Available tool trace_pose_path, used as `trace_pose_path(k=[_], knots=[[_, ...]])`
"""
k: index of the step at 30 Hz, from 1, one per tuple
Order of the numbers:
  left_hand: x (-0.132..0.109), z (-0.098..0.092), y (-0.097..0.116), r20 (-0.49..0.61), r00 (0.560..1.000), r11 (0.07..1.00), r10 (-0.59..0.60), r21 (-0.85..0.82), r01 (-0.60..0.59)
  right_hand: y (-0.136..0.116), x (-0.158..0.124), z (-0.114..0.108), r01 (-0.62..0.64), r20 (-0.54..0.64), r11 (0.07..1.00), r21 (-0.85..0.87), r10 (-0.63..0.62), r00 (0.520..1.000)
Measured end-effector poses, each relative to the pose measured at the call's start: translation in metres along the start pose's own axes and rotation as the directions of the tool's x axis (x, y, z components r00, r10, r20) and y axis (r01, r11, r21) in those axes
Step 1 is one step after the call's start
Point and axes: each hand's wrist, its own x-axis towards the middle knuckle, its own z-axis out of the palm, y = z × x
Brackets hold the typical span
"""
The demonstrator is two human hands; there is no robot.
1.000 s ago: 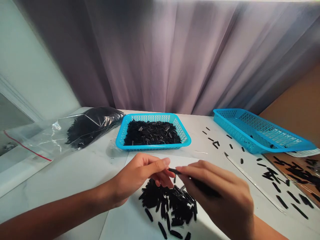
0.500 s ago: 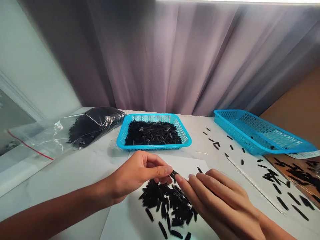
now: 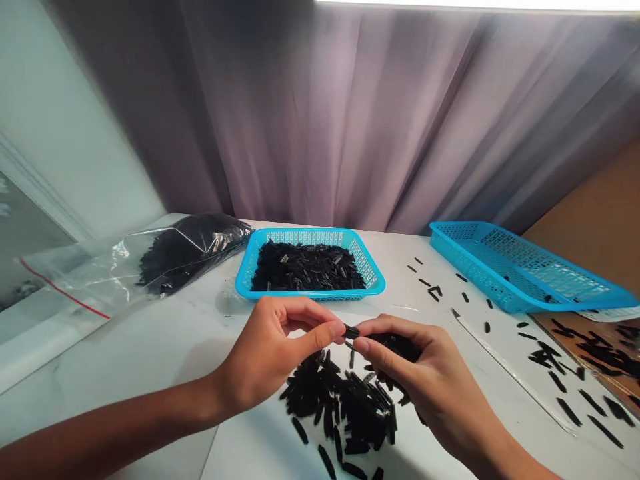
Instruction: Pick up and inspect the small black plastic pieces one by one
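My left hand [image 3: 273,347] and my right hand [image 3: 425,383] meet over a heap of small black plastic pieces [image 3: 345,407] on a white sheet. Both pinch one small black piece [image 3: 351,331] between thumb and fingertips. My right hand also cups several more black pieces [image 3: 397,345] in its curled fingers. Behind the hands stands a blue basket [image 3: 367,267] filled with the same black pieces.
A clear bag of black pieces [image 3: 175,257] lies at the back left. A second blue basket [image 3: 525,273], almost bare, stands at the back right. Loose black pieces [image 3: 560,383] are scattered on the table's right side. A grey curtain hangs behind.
My right hand, flat over the heap half a second ago, has curled, come up with several pieces and met the left hand at the pinched piece.
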Motion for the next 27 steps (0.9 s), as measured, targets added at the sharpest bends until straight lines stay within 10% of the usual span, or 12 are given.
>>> trace_pose_path(k=[7, 27], knots=[[-0.0011, 0.0019, -0.0001, 0.048, 0.994, 0.995, -0.094, -0.038, 0.096, 0.0001, 0.0014, 0.0024, -0.244, 0.089, 0.941, 0.235, 0.229, 0.969], [0.0008, 0.0019, -0.0025, 0.087, 0.980, 0.980, -0.180, -0.068, 0.186, 0.0045, 0.0018, 0.0056, -0.283, 0.066, 0.916, 0.285, 0.275, 0.959]])
